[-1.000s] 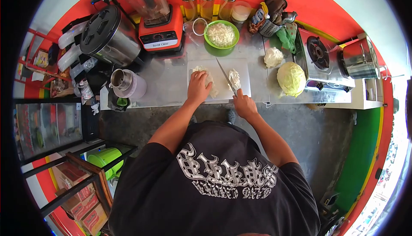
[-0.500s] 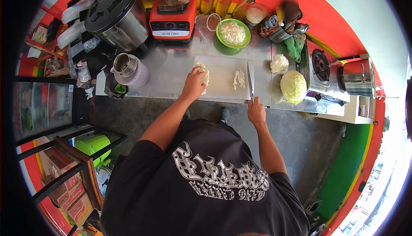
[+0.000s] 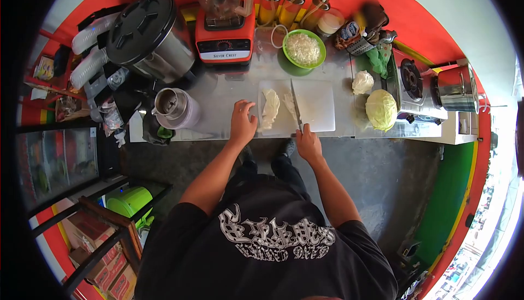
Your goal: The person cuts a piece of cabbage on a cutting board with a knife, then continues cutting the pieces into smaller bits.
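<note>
A white cutting board [image 3: 322,109] lies on the steel counter. On its left part rests a pale cut piece of cabbage [image 3: 271,110]. My left hand [image 3: 243,122] is off that piece, just to its left, with fingers apart and nothing in them. My right hand [image 3: 309,143] grips the handle of a kitchen knife [image 3: 295,101], its blade pointing away from me across the board. Against the blade's left side lie thin cabbage shreds [image 3: 289,105], close to the larger piece.
Behind the board stands a green bowl [image 3: 322,54] of shredded cabbage. A whole cabbage [image 3: 381,110] and a smaller pale chunk [image 3: 362,82] sit on the right, beside a stove [image 3: 409,81]. A red blender [image 3: 224,43], a large lidded pot [image 3: 158,49] and a metal cup [image 3: 171,103] occupy the left.
My left hand has let go of the cabbage piece and drawn back to its left. The knife has moved left over the board, and the shreds now lie nearer the piece. The view has shifted.
</note>
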A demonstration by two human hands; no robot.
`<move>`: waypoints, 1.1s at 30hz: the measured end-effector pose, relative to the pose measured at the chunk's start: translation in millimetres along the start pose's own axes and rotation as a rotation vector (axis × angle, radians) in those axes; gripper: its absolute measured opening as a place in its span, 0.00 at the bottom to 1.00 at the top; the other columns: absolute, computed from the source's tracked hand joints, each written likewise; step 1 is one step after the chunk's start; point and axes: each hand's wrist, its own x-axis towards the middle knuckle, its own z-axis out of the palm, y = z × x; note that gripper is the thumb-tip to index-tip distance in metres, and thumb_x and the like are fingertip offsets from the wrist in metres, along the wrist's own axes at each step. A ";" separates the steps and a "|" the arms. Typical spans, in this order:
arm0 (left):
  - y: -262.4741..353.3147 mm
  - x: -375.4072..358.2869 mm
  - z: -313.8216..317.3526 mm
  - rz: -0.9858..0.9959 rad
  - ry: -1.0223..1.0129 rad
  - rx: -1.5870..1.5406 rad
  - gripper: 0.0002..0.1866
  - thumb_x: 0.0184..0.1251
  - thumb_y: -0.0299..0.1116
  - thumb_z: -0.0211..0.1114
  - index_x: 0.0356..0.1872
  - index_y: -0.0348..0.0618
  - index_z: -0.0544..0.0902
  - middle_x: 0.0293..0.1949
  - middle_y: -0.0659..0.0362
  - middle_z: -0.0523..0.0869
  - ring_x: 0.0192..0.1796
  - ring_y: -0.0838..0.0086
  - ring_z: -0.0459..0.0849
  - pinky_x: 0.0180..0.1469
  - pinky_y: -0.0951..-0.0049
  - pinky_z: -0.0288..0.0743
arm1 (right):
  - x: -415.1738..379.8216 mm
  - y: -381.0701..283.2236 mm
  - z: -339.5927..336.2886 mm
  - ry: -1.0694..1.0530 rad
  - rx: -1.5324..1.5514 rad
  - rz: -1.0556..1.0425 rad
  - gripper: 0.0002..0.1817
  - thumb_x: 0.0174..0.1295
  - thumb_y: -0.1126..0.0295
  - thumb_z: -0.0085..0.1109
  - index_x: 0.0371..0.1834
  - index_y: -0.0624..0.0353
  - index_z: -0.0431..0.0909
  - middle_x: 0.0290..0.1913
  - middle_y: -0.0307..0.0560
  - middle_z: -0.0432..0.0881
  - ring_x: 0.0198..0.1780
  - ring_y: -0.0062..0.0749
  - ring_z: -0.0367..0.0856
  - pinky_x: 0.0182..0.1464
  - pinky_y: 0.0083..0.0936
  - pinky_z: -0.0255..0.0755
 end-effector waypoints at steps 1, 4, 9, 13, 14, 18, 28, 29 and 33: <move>0.5 0.3 1.2 0.098 0.056 0.038 0.22 0.58 0.21 0.67 0.57 0.42 0.82 0.62 0.48 0.74 0.57 0.50 0.81 0.59 0.55 0.77 | 0.8 -4.9 0.6 -0.007 0.004 -0.007 0.18 0.77 0.55 0.50 0.51 0.61 0.66 0.36 0.74 0.85 0.40 0.76 0.83 0.44 0.66 0.75; 22.8 1.1 6.1 0.218 0.122 0.068 0.18 0.59 0.21 0.67 0.52 0.42 0.82 0.58 0.49 0.77 0.58 0.51 0.79 0.61 0.56 0.75 | 2.9 -9.6 -2.2 -0.032 0.022 -0.002 0.18 0.77 0.55 0.51 0.50 0.60 0.66 0.36 0.74 0.85 0.40 0.76 0.83 0.45 0.65 0.76; 54.8 15.6 31.3 0.377 0.072 0.176 0.15 0.60 0.23 0.68 0.49 0.43 0.84 0.50 0.53 0.83 0.54 0.53 0.80 0.59 0.56 0.74 | 6.2 15.1 -17.0 0.023 0.072 -0.017 0.18 0.77 0.54 0.51 0.52 0.59 0.67 0.37 0.72 0.85 0.41 0.76 0.83 0.44 0.65 0.75; 58.8 46.4 57.0 0.360 -0.017 0.349 0.16 0.60 0.27 0.70 0.51 0.43 0.86 0.51 0.55 0.86 0.53 0.54 0.81 0.58 0.56 0.74 | 1.0 56.1 -22.2 0.034 0.105 -0.028 0.18 0.76 0.54 0.52 0.53 0.58 0.68 0.36 0.70 0.86 0.40 0.75 0.83 0.43 0.65 0.75; 60.5 52.3 62.4 0.375 -0.040 0.363 0.16 0.60 0.27 0.70 0.51 0.43 0.86 0.51 0.55 0.86 0.53 0.54 0.81 0.58 0.56 0.74 | -2.9 65.3 -26.6 0.029 0.108 -0.053 0.19 0.76 0.53 0.53 0.53 0.58 0.68 0.35 0.69 0.86 0.40 0.74 0.83 0.43 0.64 0.75; 73.8 71.5 83.9 0.284 -0.035 0.558 0.18 0.60 0.32 0.73 0.53 0.46 0.87 0.53 0.56 0.87 0.57 0.56 0.80 0.59 0.54 0.73 | -11.8 104.9 -41.8 0.017 0.103 -0.070 0.18 0.76 0.53 0.54 0.52 0.58 0.68 0.34 0.68 0.86 0.39 0.73 0.83 0.41 0.65 0.73; 77.9 73.6 126.0 0.337 -0.220 0.460 0.21 0.56 0.23 0.71 0.54 0.45 0.87 0.50 0.55 0.89 0.53 0.56 0.83 0.59 0.55 0.75 | -10.2 155.6 -74.1 -0.014 0.140 -0.076 0.18 0.76 0.54 0.54 0.51 0.59 0.69 0.35 0.68 0.85 0.40 0.72 0.82 0.43 0.63 0.73; 77.6 68.4 130.7 0.334 -0.277 0.361 0.22 0.56 0.22 0.70 0.55 0.45 0.86 0.49 0.55 0.89 0.52 0.55 0.84 0.60 0.55 0.76 | -5.4 155.9 -73.8 -0.009 0.150 -0.075 0.18 0.76 0.54 0.54 0.51 0.59 0.69 0.35 0.68 0.85 0.40 0.72 0.82 0.43 0.63 0.73; 84.4 48.2 135.0 0.272 -0.340 0.141 0.25 0.56 0.21 0.71 0.58 0.44 0.83 0.51 0.53 0.88 0.55 0.53 0.82 0.63 0.53 0.74 | 7.7 146.5 -70.6 -0.024 0.177 -0.152 0.18 0.76 0.54 0.54 0.52 0.58 0.69 0.35 0.67 0.85 0.40 0.71 0.83 0.44 0.62 0.73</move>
